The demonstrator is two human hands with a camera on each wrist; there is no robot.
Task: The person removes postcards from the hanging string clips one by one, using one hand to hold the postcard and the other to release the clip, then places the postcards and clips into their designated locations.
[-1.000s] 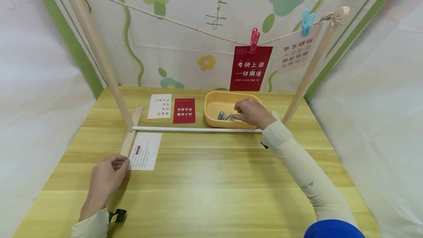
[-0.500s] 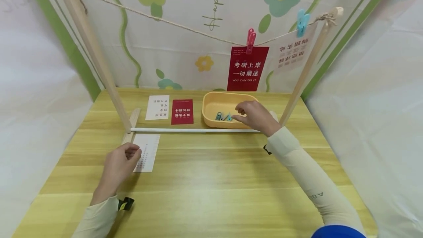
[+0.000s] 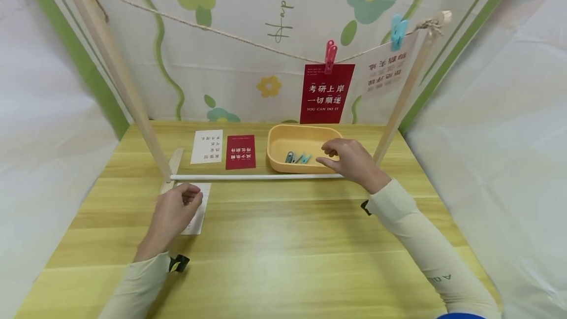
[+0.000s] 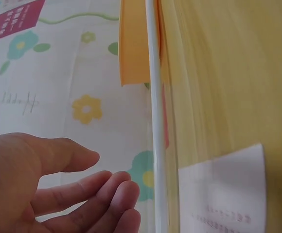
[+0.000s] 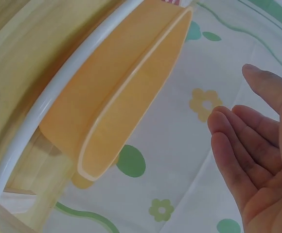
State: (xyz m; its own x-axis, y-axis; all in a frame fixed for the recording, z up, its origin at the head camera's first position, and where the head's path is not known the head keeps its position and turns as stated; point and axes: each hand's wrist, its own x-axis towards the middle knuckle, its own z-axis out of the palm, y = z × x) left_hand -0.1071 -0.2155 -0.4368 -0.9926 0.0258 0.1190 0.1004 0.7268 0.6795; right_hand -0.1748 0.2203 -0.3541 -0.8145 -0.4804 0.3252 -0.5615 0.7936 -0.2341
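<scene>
Near R hand (image 3: 356, 164), half-spread: yellow tray (image 3: 302, 133); L hand (image 3: 172, 213), same, prob. above card (image 3: 197, 220).

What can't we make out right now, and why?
Head: much of the print on the near white card, behind left hand.
Head: right end of the white rod, behind right hand.
Head: fine print atop the hanging red card, too small.
Right wrist: clips, behind the yellow basket wall.
Left wrist: near white card's print, blurred, cut by bottom edge.
</scene>
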